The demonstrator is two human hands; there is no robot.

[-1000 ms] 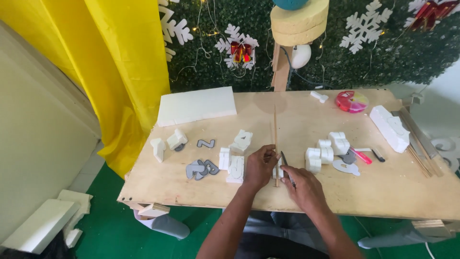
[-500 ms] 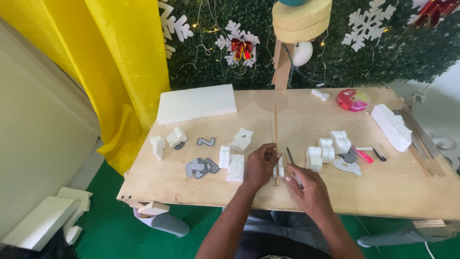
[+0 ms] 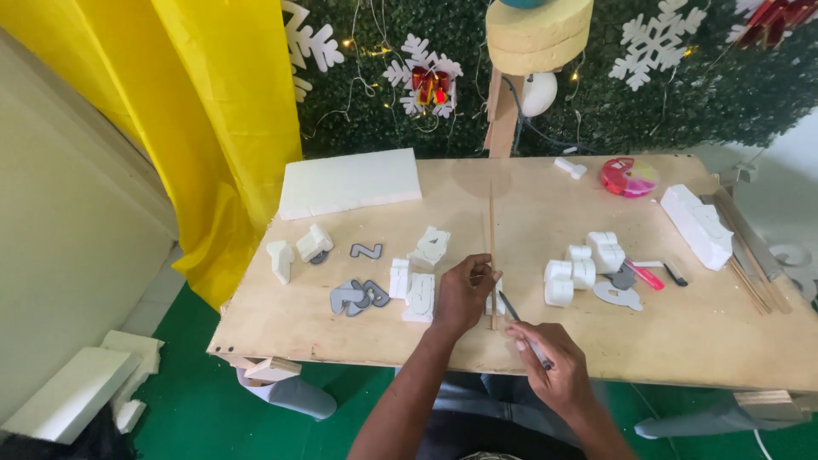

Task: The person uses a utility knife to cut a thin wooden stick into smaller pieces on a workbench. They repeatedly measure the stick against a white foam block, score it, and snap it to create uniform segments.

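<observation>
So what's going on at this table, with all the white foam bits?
A person sits at a plywood table, seen from above. The left hand pins a thin wooden stick flat on the board, while the right hand holds a dark pen-like tool with its tip near the stick. White foam pieces and grey cut-out shapes lie scattered on both sides, with a foam sheet at the back.

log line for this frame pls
left hand: pinning thin wooden stick on table | right hand: holding pen-like tool, tip near stick | foam pieces beside left hand
</observation>
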